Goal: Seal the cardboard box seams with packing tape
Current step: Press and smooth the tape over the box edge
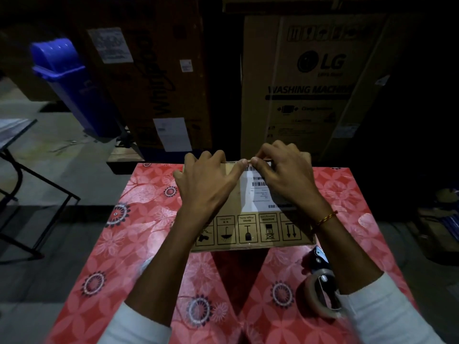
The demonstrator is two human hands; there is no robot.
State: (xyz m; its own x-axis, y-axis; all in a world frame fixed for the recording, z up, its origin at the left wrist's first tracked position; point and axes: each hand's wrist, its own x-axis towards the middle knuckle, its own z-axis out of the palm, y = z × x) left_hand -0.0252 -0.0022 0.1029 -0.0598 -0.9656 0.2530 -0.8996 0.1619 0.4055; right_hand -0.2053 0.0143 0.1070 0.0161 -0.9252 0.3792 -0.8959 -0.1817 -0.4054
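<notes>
Resting on closed cardboard box [248, 219], left hand [206, 184] grip released, right hand [280, 177] fingertips pinched, contents unclear.

A flat brown cardboard box [244, 209] lies at the middle of the tabletop [139, 234], its near side panel printed with a row of black handling symbols. A white shipping label [257, 192] with barcodes covers part of its top face, toward 1 o'clock. At 5 o'clock from the box, near the tabletop's right edge, a tape dispenser [320, 279] lies on its side, holding a roll of brown packing tape [314, 297], partly hidden behind a sleeve.
</notes>
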